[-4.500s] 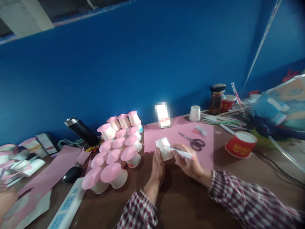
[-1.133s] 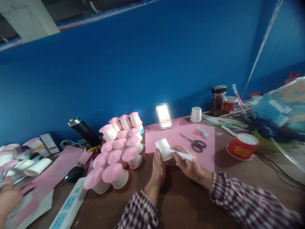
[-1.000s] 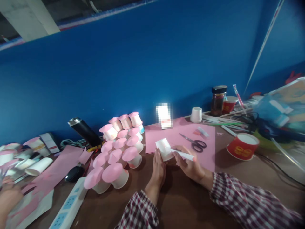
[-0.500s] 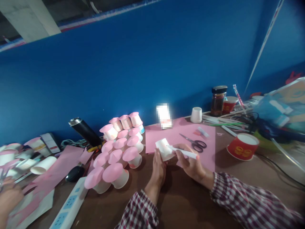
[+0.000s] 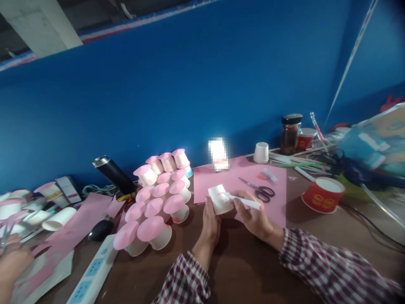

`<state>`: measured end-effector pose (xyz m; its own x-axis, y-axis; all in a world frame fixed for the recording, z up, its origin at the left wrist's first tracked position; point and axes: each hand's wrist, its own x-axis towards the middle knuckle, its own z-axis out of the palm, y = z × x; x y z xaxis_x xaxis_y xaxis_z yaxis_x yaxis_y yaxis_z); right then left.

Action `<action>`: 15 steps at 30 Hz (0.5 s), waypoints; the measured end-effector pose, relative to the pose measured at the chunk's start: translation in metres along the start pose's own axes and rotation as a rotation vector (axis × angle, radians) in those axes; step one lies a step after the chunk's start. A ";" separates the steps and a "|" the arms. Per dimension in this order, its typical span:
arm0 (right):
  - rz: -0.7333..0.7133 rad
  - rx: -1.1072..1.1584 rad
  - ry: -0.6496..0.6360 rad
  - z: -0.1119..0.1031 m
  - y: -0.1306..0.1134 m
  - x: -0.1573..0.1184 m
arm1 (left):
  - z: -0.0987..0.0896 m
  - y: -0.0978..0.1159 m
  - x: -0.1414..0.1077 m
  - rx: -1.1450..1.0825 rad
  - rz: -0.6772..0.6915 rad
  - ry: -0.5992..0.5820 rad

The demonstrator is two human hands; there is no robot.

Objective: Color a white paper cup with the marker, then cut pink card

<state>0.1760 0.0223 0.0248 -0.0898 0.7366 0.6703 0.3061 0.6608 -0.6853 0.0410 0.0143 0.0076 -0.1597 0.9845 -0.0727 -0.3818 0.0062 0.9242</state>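
My left hand (image 5: 211,221) is closed around the side of a white paper cup (image 5: 220,203), which is tilted and has a cut or bent upper part. In my right hand (image 5: 253,215) is a white pen-like stick (image 5: 245,200) with a pinkish-orange back end. Its front tip meets the cup's surface, or nearly so. Behind the hands lies pink paper (image 5: 205,179), and on it rest black-handled scissors (image 5: 257,190) and a small clear-and-red item (image 5: 268,176).
Several cups with pink paper tops (image 5: 152,228) stand to the left, beside a white power strip (image 5: 93,270). Another person's hand (image 5: 14,257) holds scissors (image 5: 5,234) at far left. A red paper bowl (image 5: 323,195), upturned white cup (image 5: 261,153) and lidded jar (image 5: 289,134) stand right.
The stick's tip has shifted slightly on the cup, and the cup has turned a little. At far left, the other person's hand and scissors have moved slightly.
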 end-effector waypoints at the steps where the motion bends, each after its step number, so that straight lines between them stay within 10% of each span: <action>1: -0.005 -0.006 -0.002 -0.001 -0.001 0.000 | 0.000 0.000 0.000 0.002 -0.001 -0.004; 15: -0.028 -0.009 -0.033 -0.002 -0.003 0.002 | -0.005 -0.005 0.002 0.020 0.019 0.015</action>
<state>0.1766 0.0219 0.0285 -0.1294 0.7222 0.6795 0.3115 0.6802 -0.6635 0.0382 0.0155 0.0005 -0.1806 0.9817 -0.0606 -0.3600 -0.0086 0.9329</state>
